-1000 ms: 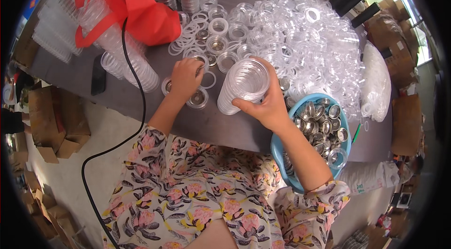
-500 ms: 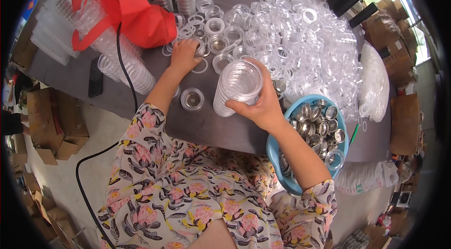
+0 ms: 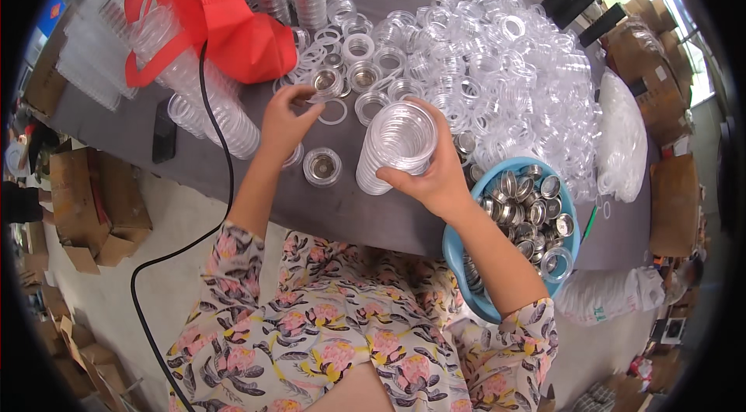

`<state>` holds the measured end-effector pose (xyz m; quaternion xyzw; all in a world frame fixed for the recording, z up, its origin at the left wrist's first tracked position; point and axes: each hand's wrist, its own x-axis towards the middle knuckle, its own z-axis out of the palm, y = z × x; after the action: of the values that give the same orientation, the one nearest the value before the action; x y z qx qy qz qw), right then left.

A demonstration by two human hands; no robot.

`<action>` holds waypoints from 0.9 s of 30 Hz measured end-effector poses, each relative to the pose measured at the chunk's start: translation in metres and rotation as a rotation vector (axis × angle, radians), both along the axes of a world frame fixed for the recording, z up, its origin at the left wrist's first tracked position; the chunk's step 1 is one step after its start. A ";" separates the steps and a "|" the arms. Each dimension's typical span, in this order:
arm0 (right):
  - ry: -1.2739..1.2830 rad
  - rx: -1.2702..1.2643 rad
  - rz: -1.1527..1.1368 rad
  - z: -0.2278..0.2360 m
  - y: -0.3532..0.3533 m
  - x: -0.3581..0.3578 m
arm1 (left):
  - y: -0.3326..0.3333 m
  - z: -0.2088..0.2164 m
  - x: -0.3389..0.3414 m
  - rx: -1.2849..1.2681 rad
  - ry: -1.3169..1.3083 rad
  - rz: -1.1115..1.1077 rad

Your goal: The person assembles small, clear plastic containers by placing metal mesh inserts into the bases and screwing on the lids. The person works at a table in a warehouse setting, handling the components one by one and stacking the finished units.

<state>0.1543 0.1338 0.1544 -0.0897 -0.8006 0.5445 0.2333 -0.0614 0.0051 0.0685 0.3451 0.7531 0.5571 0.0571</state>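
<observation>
The right hand (image 3: 437, 179) is wrapped around a leaning stack of clear cups (image 3: 398, 140), round, ribbed and glossy, above the near part of the table. The left hand (image 3: 291, 118) is empty, thumb and fingers parted, near a thin flat ring (image 3: 333, 111) and a clear cup with a metal insert (image 3: 324, 80); whether the fingertips touch either, I cannot tell. A second metal-centred cup (image 3: 322, 167) rests on the smooth grey cloth (image 3: 373, 222) between the forearms. Beyond lies a glassy heap of clear plastic rings (image 3: 497, 78). To the right, a blue plastic basin (image 3: 453, 245) holds shiny, shallow metal caps (image 3: 536, 212).

The right forearm hides part of the basin, and a soft red fabric bag (image 3: 233, 31) covers some stacked cups. The outer edges are cut off by the lens. A white sack (image 3: 610, 297) bears coloured print too small to read.
</observation>
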 end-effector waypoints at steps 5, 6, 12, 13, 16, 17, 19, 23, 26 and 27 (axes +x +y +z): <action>0.012 0.001 -0.004 -0.011 0.002 0.002 | -0.012 0.076 0.076 0.525 0.174 -0.275; 0.000 0.049 -0.002 -0.011 0.002 0.003 | -0.011 0.098 0.088 0.495 0.402 -0.330; -0.105 0.326 -0.066 0.011 0.006 0.058 | 0.019 0.119 0.113 -0.051 0.876 -0.547; -0.174 0.306 -0.121 0.027 0.007 0.079 | 0.017 0.115 0.112 -0.056 0.888 -0.530; -0.299 0.399 -0.396 0.020 0.029 0.151 | 0.014 0.112 0.113 0.034 0.866 -0.521; -0.426 0.430 -0.453 0.010 0.031 0.171 | 0.014 0.111 0.115 0.092 0.868 -0.509; -0.554 0.464 -0.463 -0.013 0.026 0.193 | 0.016 0.110 0.119 0.185 0.857 -0.490; -0.442 0.621 -0.461 -0.035 0.016 0.171 | 0.023 0.101 0.130 0.298 0.970 -0.438; -0.482 0.683 -0.455 -0.041 0.023 0.161 | 0.031 0.099 0.131 0.215 1.071 -0.461; -0.518 0.687 -0.438 -0.043 0.026 0.157 | 0.030 0.098 0.128 0.228 1.044 -0.482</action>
<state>0.3113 0.1596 0.1119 -0.3068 -0.9282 0.1464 0.1514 0.0669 0.0349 0.1661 0.7393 0.5173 0.3621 -0.2337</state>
